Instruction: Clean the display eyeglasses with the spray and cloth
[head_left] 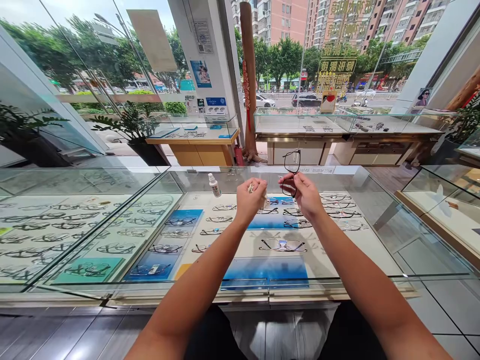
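Note:
Raised over the glass display case, my right hand pinches a pair of dark-framed glasses, held turned with one lens above the other. To its left, my left hand is closed around a crumpled pale cloth, of which only small parts show between and below the fingers. The two hands are apart, and the cloth does not touch the glasses. A small white bottle stands upright on the case, left of my left hand.
Rows of glasses lie inside the case under the hands. Another glass case with more frames adjoins on the left. Farther back are a wooden-based showcase, a tree trunk post and potted plants.

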### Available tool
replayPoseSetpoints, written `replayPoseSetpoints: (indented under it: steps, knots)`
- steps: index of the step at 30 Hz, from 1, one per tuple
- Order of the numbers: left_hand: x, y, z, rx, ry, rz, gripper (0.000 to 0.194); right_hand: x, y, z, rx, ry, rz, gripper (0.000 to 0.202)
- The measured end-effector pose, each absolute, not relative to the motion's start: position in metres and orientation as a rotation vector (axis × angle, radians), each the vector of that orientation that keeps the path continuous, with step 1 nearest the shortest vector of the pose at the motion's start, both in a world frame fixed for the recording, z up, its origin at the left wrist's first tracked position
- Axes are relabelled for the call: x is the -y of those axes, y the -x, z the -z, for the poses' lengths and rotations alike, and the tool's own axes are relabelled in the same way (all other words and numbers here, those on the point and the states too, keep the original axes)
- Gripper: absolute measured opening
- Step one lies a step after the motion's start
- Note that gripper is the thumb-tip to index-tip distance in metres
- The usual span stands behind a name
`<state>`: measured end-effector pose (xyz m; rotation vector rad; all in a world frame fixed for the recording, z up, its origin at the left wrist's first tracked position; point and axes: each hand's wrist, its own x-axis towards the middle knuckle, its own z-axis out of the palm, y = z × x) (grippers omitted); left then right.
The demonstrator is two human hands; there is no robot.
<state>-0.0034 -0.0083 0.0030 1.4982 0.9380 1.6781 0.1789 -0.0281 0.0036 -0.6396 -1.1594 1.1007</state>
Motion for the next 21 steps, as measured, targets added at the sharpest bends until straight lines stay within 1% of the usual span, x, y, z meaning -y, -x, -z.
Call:
replayPoseSetpoints:
  steps: [2, 4, 5, 7, 8, 9, 15, 21]
  knots:
    - [0.008, 0.007, -0.003, -0.978, -1.637, -1.724, 0.056, 0.029, -0.180, -0.006, 1.204, 0.644, -1.110, 0.042]
    - [0.007, 0.011, -0.002, -0.977, -1.776, -1.767, 0.043, 0.030, -0.183, -0.008, 1.298, 0.683, -1.046, 0.038]
    - [0.007, 0.013, -0.001, -0.963, -1.850, -1.783, 0.046, 0.031, -0.185, -0.009, 1.358, 0.711, -0.999, 0.038]
    - [0.004, 0.017, 0.001, -0.930, -2.017, -1.794, 0.070, 0.032, -0.188, -0.010, 1.484, 0.770, -0.914, 0.039]
    - [0.003, 0.018, 0.002, -0.916, -2.103, -1.794, 0.079, 0.032, -0.190, -0.010, 1.539, 0.797, -0.882, 0.040]
    - [0.001, 0.019, 0.004, -0.906, -2.184, -1.790, 0.082, 0.032, -0.191, -0.010, 1.583, 0.821, -0.854, 0.040]
    - [-0.003, 0.021, 0.008, -0.922, -2.440, -1.812, 0.072, 0.031, -0.194, -0.008, 1.677, 0.904, -0.771, 0.036]
    - [0.000, 0.025, 0.002, -0.826, -2.421, -1.686, 0.065, 0.033, -0.198, -0.011, 1.718, 0.937, -0.692, 0.036]
